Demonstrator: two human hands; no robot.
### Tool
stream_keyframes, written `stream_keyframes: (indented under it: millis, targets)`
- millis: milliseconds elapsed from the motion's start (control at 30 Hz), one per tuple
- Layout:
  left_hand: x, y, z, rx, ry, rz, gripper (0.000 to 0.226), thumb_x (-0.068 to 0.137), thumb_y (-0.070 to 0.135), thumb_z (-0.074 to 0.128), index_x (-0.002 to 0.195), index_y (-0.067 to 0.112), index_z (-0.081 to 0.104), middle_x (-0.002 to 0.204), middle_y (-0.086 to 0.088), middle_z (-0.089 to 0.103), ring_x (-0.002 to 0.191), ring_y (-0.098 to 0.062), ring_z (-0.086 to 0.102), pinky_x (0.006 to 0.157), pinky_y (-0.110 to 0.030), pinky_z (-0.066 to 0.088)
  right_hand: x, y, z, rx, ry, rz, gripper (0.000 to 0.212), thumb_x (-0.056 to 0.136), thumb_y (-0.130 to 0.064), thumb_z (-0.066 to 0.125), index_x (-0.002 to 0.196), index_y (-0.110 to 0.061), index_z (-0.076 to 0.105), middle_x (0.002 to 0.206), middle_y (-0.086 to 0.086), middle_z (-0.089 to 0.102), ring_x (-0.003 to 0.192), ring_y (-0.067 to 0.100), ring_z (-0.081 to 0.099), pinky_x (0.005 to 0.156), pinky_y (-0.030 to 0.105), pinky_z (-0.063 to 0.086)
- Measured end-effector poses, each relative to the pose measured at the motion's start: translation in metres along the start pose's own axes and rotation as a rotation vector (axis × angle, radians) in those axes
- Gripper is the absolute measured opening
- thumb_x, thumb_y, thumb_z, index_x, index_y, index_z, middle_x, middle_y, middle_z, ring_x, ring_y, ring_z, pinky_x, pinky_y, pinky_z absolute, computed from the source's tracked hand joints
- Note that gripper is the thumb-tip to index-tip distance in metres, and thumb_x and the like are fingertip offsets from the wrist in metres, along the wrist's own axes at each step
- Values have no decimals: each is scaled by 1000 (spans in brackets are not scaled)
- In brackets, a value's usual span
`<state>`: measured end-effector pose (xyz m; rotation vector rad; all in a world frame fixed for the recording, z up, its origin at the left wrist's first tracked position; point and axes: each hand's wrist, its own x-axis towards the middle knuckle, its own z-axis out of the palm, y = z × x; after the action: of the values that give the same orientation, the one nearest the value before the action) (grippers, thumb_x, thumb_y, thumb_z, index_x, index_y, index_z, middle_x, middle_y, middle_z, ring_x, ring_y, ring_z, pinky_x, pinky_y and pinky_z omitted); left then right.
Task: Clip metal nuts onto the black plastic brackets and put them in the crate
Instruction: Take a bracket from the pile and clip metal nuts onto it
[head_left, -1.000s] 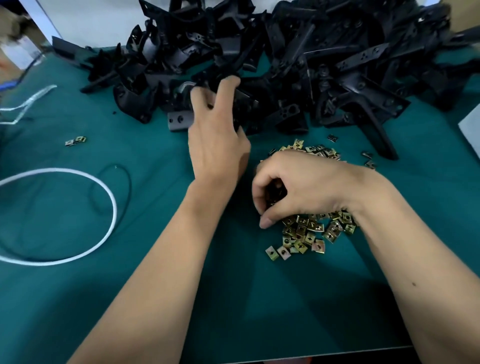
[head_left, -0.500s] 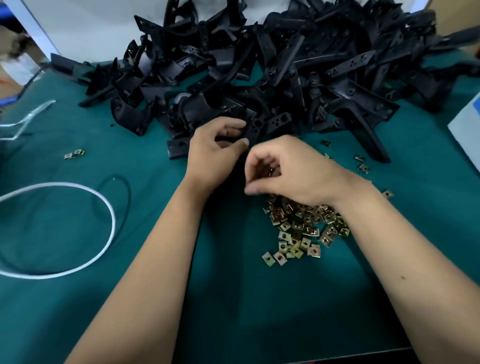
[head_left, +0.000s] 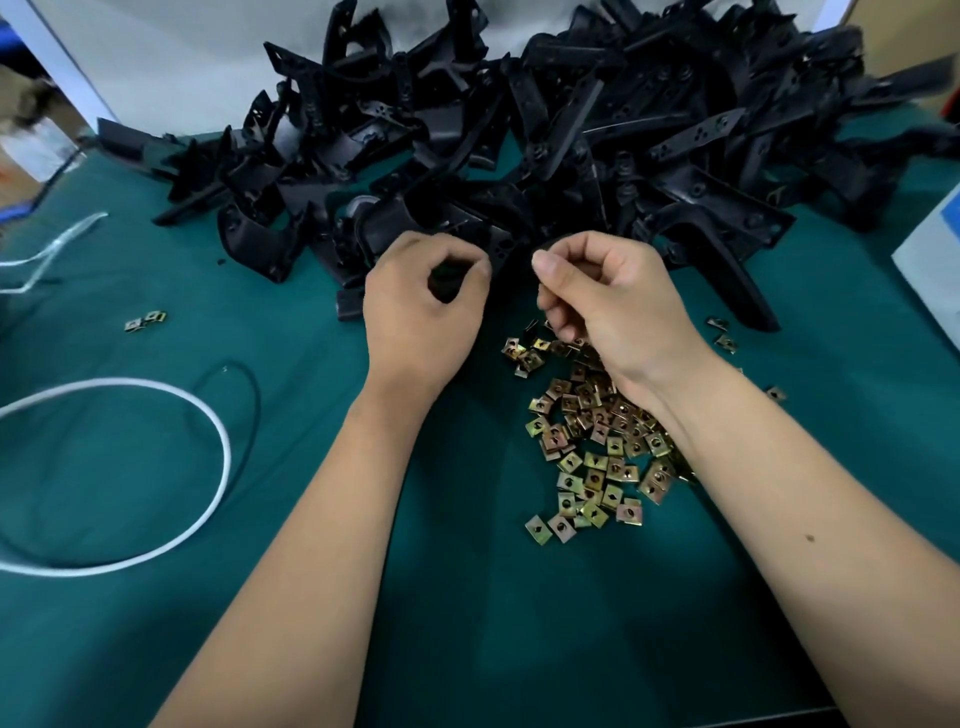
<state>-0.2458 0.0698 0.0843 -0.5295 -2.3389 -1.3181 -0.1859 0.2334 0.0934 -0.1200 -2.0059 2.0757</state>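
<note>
Over loose nuts (head_left: 597, 441), hands apparently gripping bracket (head_left: 501, 254)

Since one second ago the left hand (head_left: 421, 317) has withdrawn from the bracket pile (head_left: 545, 145) and now grips a black bracket (head_left: 447, 283) inside its curled fingers. The right hand (head_left: 608, 301) has lifted off the loose metal nuts (head_left: 597, 447); its curled fingertips now sit just beside the left fingertips. Its contents cannot be determined.
</note>
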Motion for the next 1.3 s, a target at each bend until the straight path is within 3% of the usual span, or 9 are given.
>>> stream_keyframes:
  millis: [133,267,367,467,600,767,933,1100,1300]
  targets:
    - [-1,5,0,-14,-37,69,8,89,21,72,95,18,77,97,5,67,92,-6,61,82,-17,45,0,0,-1,-134,7,5,16,103,-20,63,91,-10,62,57,-2,60,47,12,50,41,22,37]
    - [-5,-1,6,183,-79,-123,24,88,34,75,107,21,69,99,4,63,85,-10,58,75,-19,43,-1,2,-2,-445,-15,-70,27,105,-33,59,85,-14,62,51,-2,61,41,6,50,45,17,41]
    - [-4,0,6,70,-109,-274,21,89,38,74,96,20,65,78,7,68,67,-4,61,58,-13,42,-2,3,-2,-657,-51,-175,31,105,-37,57,82,-17,62,63,-4,67,56,5,59,60,21,44]
    - [0,2,3,-186,-164,-446,21,93,32,72,95,12,67,71,-2,74,54,-14,63,50,-27,48,0,2,-1,-753,-52,-285,29,102,-33,62,83,-12,65,83,2,62,78,13,57,74,32,45]
    - [1,5,-2,-441,-223,-588,16,94,10,71,106,4,63,69,-5,75,51,-14,63,45,-23,49,1,2,-3,-657,-4,-241,34,102,-36,62,81,-9,64,66,-3,59,60,5,51,60,24,42]
    - [4,7,-8,-788,-283,-699,18,98,9,62,114,11,68,88,-12,78,66,-18,70,58,-23,55,0,4,-3,-524,27,-187,33,103,-33,62,81,-9,61,50,0,60,37,5,51,46,12,36]
    - [0,15,-1,-1042,-73,-664,16,101,6,59,113,9,69,98,-15,78,78,-18,71,69,-25,57,2,2,-6,-203,24,-53,21,103,-21,63,92,-4,66,60,3,66,47,14,55,44,28,50]
    - [-5,20,10,-1039,73,-578,17,101,3,60,114,7,69,106,-18,77,81,-19,70,73,-27,56,2,1,-4,-61,-67,41,16,103,2,56,110,1,70,89,16,74,68,14,66,59,27,59]
    - [-7,18,14,-1014,57,-639,28,98,-5,57,123,4,66,109,-16,77,84,-19,71,71,-25,56,1,1,-5,-177,-86,56,23,107,-13,53,92,-3,67,63,3,64,51,17,55,40,26,44]
